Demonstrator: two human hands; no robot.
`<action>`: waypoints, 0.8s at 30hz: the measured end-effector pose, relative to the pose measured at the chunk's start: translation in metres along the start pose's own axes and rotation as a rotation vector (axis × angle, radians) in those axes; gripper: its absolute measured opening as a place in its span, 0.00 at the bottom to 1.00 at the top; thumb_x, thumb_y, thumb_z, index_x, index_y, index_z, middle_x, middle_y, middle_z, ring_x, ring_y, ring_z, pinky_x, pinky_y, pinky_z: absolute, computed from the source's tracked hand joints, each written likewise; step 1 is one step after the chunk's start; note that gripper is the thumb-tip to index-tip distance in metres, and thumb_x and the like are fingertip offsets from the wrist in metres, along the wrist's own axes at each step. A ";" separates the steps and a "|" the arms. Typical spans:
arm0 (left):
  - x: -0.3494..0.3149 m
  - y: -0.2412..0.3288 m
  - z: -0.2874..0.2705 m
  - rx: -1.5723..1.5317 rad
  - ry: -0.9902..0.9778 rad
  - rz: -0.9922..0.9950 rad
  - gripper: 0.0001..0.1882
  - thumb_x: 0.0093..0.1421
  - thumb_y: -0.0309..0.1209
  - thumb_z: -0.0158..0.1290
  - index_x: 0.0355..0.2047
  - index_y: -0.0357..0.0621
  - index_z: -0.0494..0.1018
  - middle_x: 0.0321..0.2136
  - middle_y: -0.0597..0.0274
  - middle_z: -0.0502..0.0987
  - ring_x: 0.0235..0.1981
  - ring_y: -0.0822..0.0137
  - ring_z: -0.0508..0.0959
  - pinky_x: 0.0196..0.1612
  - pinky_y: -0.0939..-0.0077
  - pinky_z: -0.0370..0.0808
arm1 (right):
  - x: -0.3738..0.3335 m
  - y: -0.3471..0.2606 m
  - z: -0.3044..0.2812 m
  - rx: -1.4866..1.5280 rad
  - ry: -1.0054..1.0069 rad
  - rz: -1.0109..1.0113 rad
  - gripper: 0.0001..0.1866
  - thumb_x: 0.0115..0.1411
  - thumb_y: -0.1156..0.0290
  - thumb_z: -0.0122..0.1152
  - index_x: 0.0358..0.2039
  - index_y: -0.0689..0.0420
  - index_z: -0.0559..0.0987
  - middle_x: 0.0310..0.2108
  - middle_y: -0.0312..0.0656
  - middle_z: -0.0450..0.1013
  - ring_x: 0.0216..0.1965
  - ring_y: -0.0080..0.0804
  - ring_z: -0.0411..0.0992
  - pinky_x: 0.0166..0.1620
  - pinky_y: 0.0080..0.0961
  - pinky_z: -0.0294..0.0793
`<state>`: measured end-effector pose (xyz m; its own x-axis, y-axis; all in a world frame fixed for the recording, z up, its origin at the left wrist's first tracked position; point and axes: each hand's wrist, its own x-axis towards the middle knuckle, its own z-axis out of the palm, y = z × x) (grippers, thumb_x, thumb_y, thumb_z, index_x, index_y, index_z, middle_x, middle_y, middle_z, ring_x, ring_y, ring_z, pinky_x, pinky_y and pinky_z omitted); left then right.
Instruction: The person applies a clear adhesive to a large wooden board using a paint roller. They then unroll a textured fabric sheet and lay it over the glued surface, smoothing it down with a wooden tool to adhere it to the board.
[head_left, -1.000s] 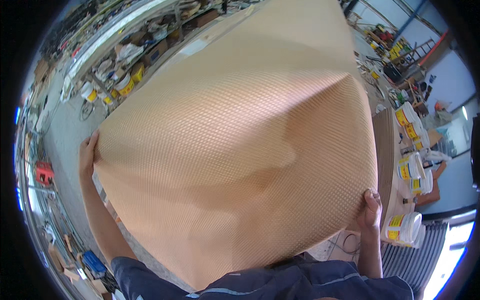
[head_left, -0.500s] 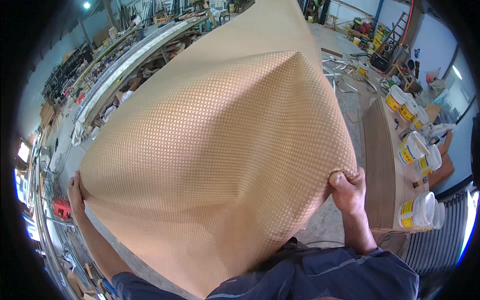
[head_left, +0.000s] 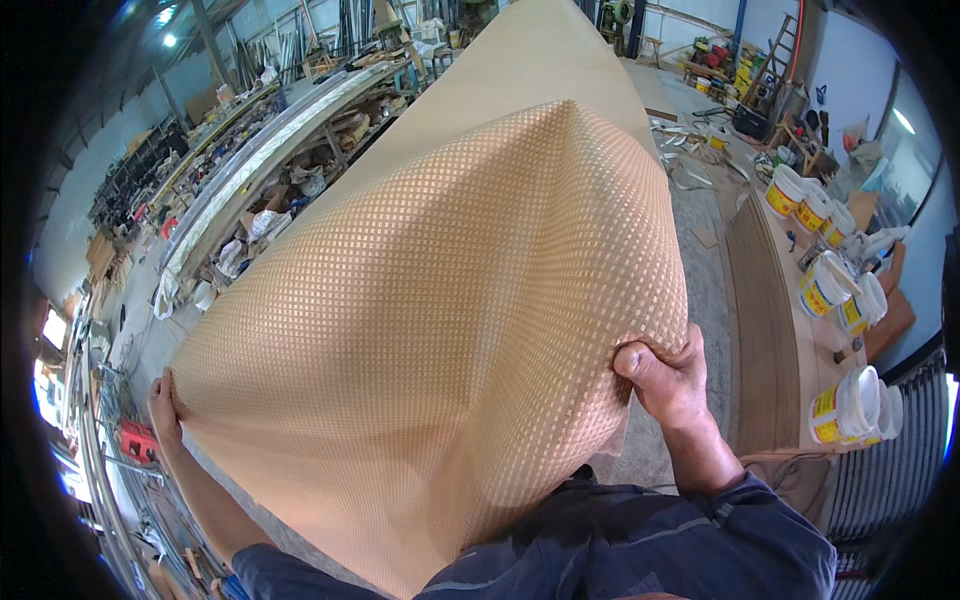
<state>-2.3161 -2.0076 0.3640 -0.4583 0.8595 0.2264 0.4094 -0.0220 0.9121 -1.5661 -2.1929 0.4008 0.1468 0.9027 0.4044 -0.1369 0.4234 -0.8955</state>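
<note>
A wide sheet of tan fabric [head_left: 400, 290] with a woven grid of small shiny squares spreads in front of me and fills the middle of the view. Its left edge is gripped by my left hand [head_left: 165, 405], arm stretched out to the side. On the right, my right hand [head_left: 668, 378] clutches a bunched edge, thumb on top and the other fingers mostly hidden under the cloth. Between the hands the fabric bulges up to a peak, with folds running down toward my body. Beyond that peak lies a smooth, long tan surface [head_left: 540, 50].
Along the right stands a stack of wooden boards [head_left: 765, 330] carrying several white buckets [head_left: 828, 283] with yellow labels. A cluttered long rack [head_left: 240, 190] runs along the left. A red case [head_left: 138, 441] sits beyond my left forearm. Scrap strips [head_left: 690, 165] litter the floor at the far right.
My right hand has shifted left and slightly inward with its edge of the fabric. My left hand sits a little lower and further right. The fold between them looks deeper.
</note>
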 end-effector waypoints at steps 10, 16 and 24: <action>-0.003 0.008 0.027 0.026 -0.050 -0.120 0.25 0.62 0.49 0.53 0.36 0.34 0.77 0.29 0.64 0.78 0.29 0.74 0.76 0.34 0.78 0.71 | -0.003 0.012 0.004 0.069 0.117 0.062 0.17 0.57 0.68 0.67 0.41 0.68 0.78 0.38 0.42 0.77 0.37 0.26 0.74 0.41 0.25 0.74; 0.002 -0.007 0.033 0.029 -0.084 -0.085 0.22 0.64 0.46 0.52 0.36 0.34 0.77 0.29 0.66 0.77 0.30 0.75 0.74 0.34 0.79 0.70 | -0.004 0.020 -0.001 0.043 0.057 0.082 0.14 0.60 0.69 0.63 0.43 0.66 0.78 0.39 0.37 0.77 0.40 0.23 0.73 0.44 0.24 0.73; 0.039 -0.032 0.037 0.005 -0.092 -0.090 0.20 0.63 0.46 0.53 0.31 0.37 0.76 0.27 0.67 0.76 0.29 0.76 0.72 0.33 0.79 0.68 | -0.002 0.020 0.017 0.056 0.128 0.103 0.14 0.60 0.71 0.62 0.43 0.66 0.78 0.39 0.37 0.77 0.40 0.23 0.73 0.45 0.24 0.73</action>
<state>-2.3176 -1.9541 0.3307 -0.4193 0.9009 0.1118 0.3743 0.0594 0.9254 -1.5861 -2.1849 0.3858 0.2521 0.9260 0.2809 -0.2111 0.3359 -0.9179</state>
